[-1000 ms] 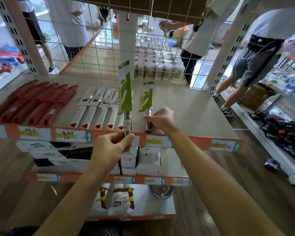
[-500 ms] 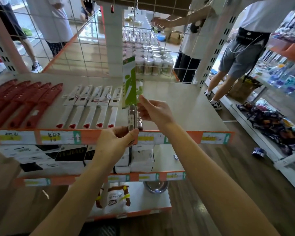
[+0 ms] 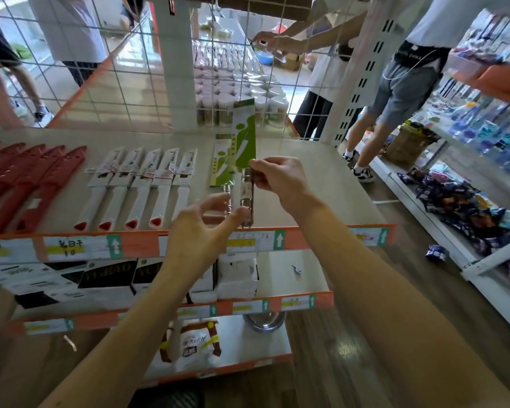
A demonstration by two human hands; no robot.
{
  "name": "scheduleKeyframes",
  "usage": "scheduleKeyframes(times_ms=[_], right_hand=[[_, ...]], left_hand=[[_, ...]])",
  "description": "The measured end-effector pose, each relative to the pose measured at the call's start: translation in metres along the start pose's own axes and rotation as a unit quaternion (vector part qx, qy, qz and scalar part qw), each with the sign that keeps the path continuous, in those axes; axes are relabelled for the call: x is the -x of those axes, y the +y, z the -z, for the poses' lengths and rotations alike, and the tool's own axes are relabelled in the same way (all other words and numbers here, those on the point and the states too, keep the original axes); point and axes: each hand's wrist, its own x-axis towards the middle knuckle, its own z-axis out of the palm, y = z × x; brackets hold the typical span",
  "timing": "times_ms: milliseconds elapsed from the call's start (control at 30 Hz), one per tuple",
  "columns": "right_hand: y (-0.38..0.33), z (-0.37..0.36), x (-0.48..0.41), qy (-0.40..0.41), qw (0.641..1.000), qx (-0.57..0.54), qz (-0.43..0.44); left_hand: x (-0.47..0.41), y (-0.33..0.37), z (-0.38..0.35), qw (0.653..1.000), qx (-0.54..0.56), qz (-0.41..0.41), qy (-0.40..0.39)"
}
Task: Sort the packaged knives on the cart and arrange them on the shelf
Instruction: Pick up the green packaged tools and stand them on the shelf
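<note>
1. Wood-plank floor (image 3: 321, 363), with a small glare patch on it.
2. White tiered shelf (image 3: 336, 178) in front; orange edge strips (image 3: 143, 245) carry price labels.
3. Wire grid panel (image 3: 130, 83) stands behind the shelf top.
4. White slotted upright post (image 3: 371, 66) at the shelf's back right corner.
5. Second rack (image 3: 489, 260) along the right side, packed with bags and bottles.
6. Bright daylight at the far side.
7. Person in grey shorts (image 3: 401, 89) stands in the right aisle; other people are beyond the grid.

Lower left: black boxes (image 3: 109, 278), gold lettering, roughly "YUHAO". Left price label (image 3: 68, 248) on shelf (image 3: 306, 240) edge: handwritten characters, "10" beneath. Upper right: black waist bag (image 3: 415, 54), white "CHINA".
</note>
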Motion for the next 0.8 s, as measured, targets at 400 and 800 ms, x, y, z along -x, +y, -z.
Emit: scheduleKeyframes(times_ms=[400,800], right_hand=[[0.032,0.000,-0.045,0.030,0.992,0.034,-0.116],[0.040,0.000,-0.055,0.007,0.977,0.154,-0.148]], left_hand=[[-0.011,-0.036,-0.001,0.937,-0.284,-0.203,-0.030],[-0.010,-0.053,-0.013,0.873,-0.379,-0.299,-0.069]])
